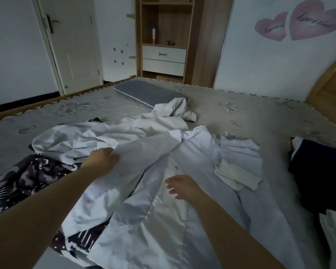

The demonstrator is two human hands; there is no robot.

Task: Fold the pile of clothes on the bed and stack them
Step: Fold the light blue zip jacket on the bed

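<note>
Head view: pale shirt [192, 158] spread open mid-bed [260, 113], light, limp, crease-prone; best taken at shoulders or front edges. Left hand [103, 160] pinching a fold of its left front. Right hand [182, 186] hovering just above the placket, fingers loosely curled, holding nothing.

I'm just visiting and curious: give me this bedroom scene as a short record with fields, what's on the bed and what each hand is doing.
place: bed in a bedroom
main garment: pale blue shirt, spread open, not yet folded
left hand: grips the shirt's left side
right hand: hovers over the shirt front, fingers loosely curled, holding nothing
other clothes: white garment crumpled behind; dark patterned cloth at left
also on bed: grey pillow
folded stack: none visible
</note>
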